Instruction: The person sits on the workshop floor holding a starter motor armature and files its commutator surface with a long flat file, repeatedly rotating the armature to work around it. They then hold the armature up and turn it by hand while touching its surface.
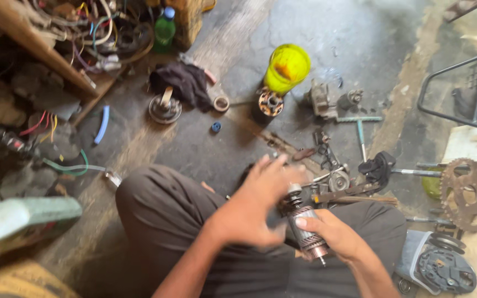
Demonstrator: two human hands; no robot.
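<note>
Right hand (335, 232) grips the rotor (306, 232), shaft tilted; left hand (255, 201), fingers spread, blurred, touches its upper end.

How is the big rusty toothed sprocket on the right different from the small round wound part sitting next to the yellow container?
The rusty toothed sprocket is much larger than the small round wound part. The sprocket is rust-brown, flat metal with cut-out holes; the wound part shows coppery windings around a dark centre opening. The sprocket lies at the right edge, the wound part beside the yellow container. Both are round and rest on the floor.
</note>
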